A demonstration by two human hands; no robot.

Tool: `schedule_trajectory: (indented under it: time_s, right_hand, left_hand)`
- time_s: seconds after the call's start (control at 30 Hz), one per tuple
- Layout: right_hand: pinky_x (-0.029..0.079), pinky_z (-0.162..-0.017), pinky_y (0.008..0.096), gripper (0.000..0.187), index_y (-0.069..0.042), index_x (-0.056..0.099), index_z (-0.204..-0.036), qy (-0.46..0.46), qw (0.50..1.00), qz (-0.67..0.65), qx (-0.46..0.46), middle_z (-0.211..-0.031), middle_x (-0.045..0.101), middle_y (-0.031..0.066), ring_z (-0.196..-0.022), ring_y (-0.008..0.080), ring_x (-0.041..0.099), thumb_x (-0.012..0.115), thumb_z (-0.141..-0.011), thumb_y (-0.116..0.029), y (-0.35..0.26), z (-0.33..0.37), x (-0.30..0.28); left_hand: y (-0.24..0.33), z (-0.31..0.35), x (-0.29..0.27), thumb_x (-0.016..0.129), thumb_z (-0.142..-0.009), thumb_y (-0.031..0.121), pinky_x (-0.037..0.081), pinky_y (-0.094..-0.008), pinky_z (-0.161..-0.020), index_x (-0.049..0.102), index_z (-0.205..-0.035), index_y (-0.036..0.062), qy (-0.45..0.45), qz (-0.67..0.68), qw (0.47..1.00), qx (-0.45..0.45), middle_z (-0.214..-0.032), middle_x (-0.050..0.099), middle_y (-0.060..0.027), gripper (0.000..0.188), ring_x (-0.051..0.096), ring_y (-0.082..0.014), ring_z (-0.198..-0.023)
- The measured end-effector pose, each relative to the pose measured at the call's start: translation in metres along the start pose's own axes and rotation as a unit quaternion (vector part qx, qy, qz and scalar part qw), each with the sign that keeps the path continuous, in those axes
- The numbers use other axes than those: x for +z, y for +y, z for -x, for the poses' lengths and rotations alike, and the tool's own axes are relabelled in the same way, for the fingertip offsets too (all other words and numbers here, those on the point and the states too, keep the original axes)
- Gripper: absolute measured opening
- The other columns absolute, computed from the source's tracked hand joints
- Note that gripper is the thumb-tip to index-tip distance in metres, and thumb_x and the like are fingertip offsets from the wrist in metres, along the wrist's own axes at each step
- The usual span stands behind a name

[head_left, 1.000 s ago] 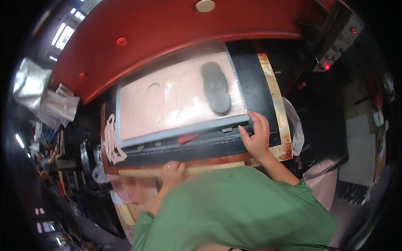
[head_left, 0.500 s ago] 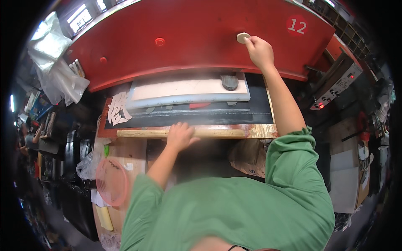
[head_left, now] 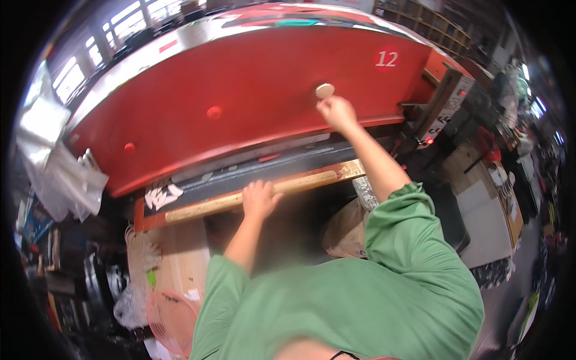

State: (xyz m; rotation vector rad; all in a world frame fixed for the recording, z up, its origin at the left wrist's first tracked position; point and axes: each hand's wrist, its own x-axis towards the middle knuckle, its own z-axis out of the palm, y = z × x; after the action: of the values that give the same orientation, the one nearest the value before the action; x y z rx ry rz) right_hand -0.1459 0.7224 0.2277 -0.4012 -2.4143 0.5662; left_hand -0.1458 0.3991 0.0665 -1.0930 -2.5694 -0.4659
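Observation:
My right hand is raised in front of the red machine panel. Its fingers are curled together just below a pale round knob on that panel; I cannot tell whether they touch it. Nothing shows in that hand. Lower down, my left hand lies with its thumb apart on the pale wooden strip along the front edge of the machine bed. Behind the strip runs the dark bed. Only a thin pale edge of a white board shows beneath the panel.
White cut pieces lie at the bed's left end. Two red buttons, one a round button, sit on the panel. A control box with red lights stands at right. A pink basket is at lower left, a sack below the bed.
The view has tilted. The white board and the dark object on it, seen before, are now mostly hidden by the panel. My right fingers, earlier on the knob, are just below it.

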Motion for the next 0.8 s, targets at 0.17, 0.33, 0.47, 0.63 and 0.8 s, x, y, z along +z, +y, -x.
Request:
schedule_trajectory:
  time_s: [0.17, 0.33, 0.47, 0.63, 0.8]
  right_hand:
    - [0.050, -0.087, 0.0482, 0.037, -0.003, 0.070, -0.093, -0.093, 0.992, 0.046, 0.077, -0.105, 0.066, 0.0215, -0.102, 0.0387, 0.062, 0.064, -0.088, -0.039, 0.003, 0.127, 0.072]
    - [0.048, -0.079, 0.0501, 0.028, -0.007, 0.068, -0.077, 0.016, 0.991, 0.130, -0.038, -0.083, 0.065, 0.0147, -0.083, 0.0349, 0.061, 0.063, -0.088, -0.032, 0.006, 0.192, 0.104]
    - [0.047, -0.079, 0.0498, 0.025, -0.007, 0.066, -0.075, 0.041, 0.989, 0.135, -0.041, -0.081, 0.063, 0.0131, -0.084, 0.0344, 0.061, 0.066, -0.086, -0.029, 0.006, 0.196, 0.107]
    - [0.048, -0.076, 0.0483, 0.024, -0.007, 0.065, -0.076, 0.005, 0.986, 0.168, -0.005, -0.079, 0.062, 0.0105, -0.082, 0.0328, 0.062, 0.067, -0.086, -0.029, -0.002, 0.195, 0.102]
    - [0.049, -0.080, 0.0491, 0.027, -0.006, 0.066, -0.077, -0.063, 0.983, 0.173, 0.020, -0.085, 0.064, 0.0134, -0.085, 0.0344, 0.063, 0.065, -0.088, -0.031, -0.012, 0.223, 0.078]
  left_hand:
    - [-0.001, 0.002, -0.001, 0.074, -0.079, 0.050, 0.044, -0.0437, -0.075, 0.065, -0.093, 0.0117, 0.052, -0.034, 0.998, 0.034, -0.088, 0.058, -0.0088, 0.042, 0.058, -0.0302, -0.087]
    - [-0.005, 0.003, 0.006, 0.074, -0.078, 0.050, 0.044, -0.0437, -0.077, 0.066, -0.100, 0.0101, 0.061, -0.026, 0.996, 0.052, -0.090, 0.059, -0.0094, 0.046, 0.058, -0.0300, -0.089]
    - [-0.012, 0.008, 0.012, 0.073, -0.080, 0.049, 0.045, -0.0443, -0.078, 0.065, -0.103, 0.0088, 0.072, -0.021, 0.995, 0.060, -0.092, 0.058, -0.0111, 0.047, 0.058, -0.0311, -0.090]
    - [-0.013, 0.011, 0.012, 0.076, -0.079, 0.043, 0.047, -0.0455, -0.079, 0.065, -0.104, 0.0076, 0.058, 0.007, 0.996, 0.063, -0.093, 0.059, -0.0129, 0.045, 0.059, -0.0317, -0.090]
    - [0.000, 0.036, -0.007, 0.079, -0.077, 0.037, 0.047, -0.0459, -0.080, 0.065, -0.104, 0.0062, 0.007, 0.034, 0.997, 0.065, -0.094, 0.057, -0.0136, 0.043, 0.058, -0.0340, -0.093]
